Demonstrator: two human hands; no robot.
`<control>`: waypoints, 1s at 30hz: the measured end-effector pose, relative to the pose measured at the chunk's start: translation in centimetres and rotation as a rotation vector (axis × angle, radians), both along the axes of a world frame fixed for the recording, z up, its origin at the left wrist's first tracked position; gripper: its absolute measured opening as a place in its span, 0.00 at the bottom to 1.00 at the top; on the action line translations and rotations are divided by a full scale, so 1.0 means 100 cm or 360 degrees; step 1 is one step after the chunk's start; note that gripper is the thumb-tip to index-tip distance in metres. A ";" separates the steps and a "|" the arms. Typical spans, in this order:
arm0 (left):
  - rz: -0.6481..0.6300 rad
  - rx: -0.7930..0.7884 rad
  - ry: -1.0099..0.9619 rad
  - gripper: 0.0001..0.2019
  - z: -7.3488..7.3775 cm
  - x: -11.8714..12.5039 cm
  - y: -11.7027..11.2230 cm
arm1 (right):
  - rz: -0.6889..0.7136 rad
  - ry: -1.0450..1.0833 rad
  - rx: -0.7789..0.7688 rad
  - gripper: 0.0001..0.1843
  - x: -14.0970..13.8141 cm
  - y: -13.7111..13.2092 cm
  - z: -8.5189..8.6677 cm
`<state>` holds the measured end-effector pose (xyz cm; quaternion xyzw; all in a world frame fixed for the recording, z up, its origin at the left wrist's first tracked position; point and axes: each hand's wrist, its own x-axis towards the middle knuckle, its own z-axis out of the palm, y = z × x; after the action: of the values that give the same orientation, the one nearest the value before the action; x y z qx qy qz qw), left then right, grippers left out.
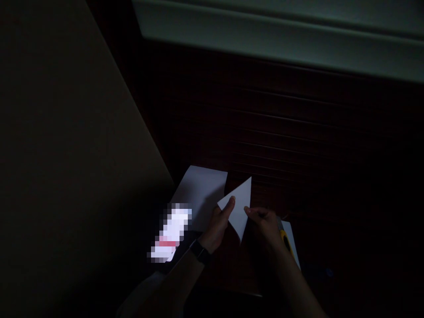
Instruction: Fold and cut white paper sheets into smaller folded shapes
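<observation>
A white piece of paper (239,204) with a pointed, triangular outline is held up in front of me. My left hand (217,227), with a dark watch (200,251) on its wrist, grips it from the left, thumb lying on its face. At the paper's right edge my right hand (265,223) pinches it between thumb and fingers. Behind the left hand lies a larger white sheet (202,187). Partly hidden by my right forearm is a tool with a yellow and black handle (287,242), which looks like a utility knife, beside another white sheet (293,236).
A bright, pixelated screen (172,232) glows at the left, over the larger sheet's near edge. The dark reddish wood surface (245,278) lies under the hands. A pale wall or panel (66,132) rises at the left, and a light ledge (281,42) crosses the top. Much is in deep shadow.
</observation>
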<state>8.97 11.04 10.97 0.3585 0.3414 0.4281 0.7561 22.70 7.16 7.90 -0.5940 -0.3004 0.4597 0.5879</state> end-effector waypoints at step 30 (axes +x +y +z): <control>0.0244 0.0102 0.0157 0.19 -0.004 0.003 0.000 | -0.0024 -0.0189 -0.0001 0.20 -0.012 -0.002 -0.003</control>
<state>9.32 11.07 10.61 0.3760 0.3909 0.4773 0.6914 21.45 7.00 7.61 -0.6227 -0.3300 0.4193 0.5723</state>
